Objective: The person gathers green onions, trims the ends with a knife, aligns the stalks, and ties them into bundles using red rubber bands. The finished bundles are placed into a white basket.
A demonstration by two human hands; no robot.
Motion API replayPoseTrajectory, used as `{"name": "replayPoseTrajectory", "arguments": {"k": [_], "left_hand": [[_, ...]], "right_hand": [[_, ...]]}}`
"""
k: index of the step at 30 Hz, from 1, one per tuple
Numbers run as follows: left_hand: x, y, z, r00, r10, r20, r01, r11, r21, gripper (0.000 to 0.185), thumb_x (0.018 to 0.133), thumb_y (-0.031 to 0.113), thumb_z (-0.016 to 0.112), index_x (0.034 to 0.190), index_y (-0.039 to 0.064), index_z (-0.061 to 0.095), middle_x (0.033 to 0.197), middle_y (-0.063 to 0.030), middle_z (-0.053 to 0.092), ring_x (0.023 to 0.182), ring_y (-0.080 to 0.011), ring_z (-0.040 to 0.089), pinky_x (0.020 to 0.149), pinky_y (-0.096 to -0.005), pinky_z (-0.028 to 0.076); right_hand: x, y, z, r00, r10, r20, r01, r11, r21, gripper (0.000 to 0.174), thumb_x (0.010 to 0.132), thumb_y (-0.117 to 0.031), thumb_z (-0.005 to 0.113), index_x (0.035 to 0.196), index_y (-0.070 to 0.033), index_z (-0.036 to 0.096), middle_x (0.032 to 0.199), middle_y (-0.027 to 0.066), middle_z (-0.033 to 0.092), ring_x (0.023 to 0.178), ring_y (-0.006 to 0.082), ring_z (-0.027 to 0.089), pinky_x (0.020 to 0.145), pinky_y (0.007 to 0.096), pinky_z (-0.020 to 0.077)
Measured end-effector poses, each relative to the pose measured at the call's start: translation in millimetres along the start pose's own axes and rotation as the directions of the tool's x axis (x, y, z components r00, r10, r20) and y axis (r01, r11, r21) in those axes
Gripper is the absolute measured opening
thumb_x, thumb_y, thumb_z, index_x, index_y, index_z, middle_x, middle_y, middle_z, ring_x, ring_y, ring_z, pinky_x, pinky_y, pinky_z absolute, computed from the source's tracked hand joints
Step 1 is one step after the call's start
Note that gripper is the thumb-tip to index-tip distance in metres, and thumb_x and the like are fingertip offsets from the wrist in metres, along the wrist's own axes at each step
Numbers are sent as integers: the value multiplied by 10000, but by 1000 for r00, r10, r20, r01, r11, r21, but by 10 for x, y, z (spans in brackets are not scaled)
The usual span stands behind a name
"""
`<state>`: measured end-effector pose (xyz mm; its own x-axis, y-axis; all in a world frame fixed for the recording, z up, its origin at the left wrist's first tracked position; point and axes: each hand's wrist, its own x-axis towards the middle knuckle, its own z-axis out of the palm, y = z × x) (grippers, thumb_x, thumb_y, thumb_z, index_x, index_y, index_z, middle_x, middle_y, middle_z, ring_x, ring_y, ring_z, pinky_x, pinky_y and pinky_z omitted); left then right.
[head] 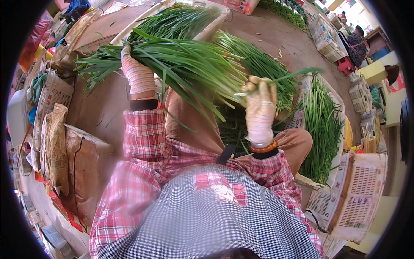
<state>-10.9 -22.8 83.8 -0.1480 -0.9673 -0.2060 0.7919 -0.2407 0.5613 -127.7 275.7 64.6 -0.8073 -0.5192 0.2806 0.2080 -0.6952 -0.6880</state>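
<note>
My left hand (137, 69), in a striped knit glove, grips a large bunch of long green garlic chives (184, 61) near its leafy end; the pale stems point right. By those stem ends my right hand (260, 100), gloved and slightly blurred, pinches a loose green leaf (291, 75) between thumb and fingers. Beyond the held bunch, more chives (181, 22) fill a white plastic crate (215, 26). A further pile of chives (255, 61) lies behind my right hand, and a second crate (338, 103) at the right holds another heap.
A worn cardboard-covered box (87, 168) and a plastic crate (55, 97) stand at the left. Stacked white crates (360, 194) are at the lower right. Loose leaves (234, 126) lie between my knees. A person (357, 47) sits at the far upper right, another (76, 8) at the upper left.
</note>
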Motion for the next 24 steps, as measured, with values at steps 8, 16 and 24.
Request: {"name": "replayPoseTrajectory", "arguments": {"k": [8, 16, 24], "left_hand": [[113, 180, 228, 994, 4, 106, -3, 1000, -8, 232, 882, 276, 636, 947, 54, 639, 927, -108, 685, 801, -289, 652, 805, -455, 553], [-369, -143, 914, 886, -98, 453, 38, 989, 140, 186, 901, 247, 662, 922, 65, 690, 863, -70, 714, 764, -205, 679, 766, -338, 562], [-1276, -599, 1630, 545, -286, 788, 15, 943, 332, 304, 926, 275, 665, 1135, 64, 602, 913, -58, 635, 749, -195, 607, 635, -340, 513]], "right_hand": [[-663, -694, -1187, 927, 293, -236, -376, 683, -627, 142, 1002, -188, 570, 1032, -50, 589, 927, 62, 663, 816, 171, 617, 752, 359, 517], [192, -579, -560, 958, 29, 286, 266, 289, -920, 697, 858, -317, 742, 1419, -30, 443, 1343, 165, 551, 1224, 268, 551, 1041, 383, 428], [984, -411, -249, 874, 253, 415, 24, 831, -556, 807, 885, -543, 666, 1463, -36, 417, 1396, 89, 524, 1276, 201, 489, 1110, 360, 338]]}}
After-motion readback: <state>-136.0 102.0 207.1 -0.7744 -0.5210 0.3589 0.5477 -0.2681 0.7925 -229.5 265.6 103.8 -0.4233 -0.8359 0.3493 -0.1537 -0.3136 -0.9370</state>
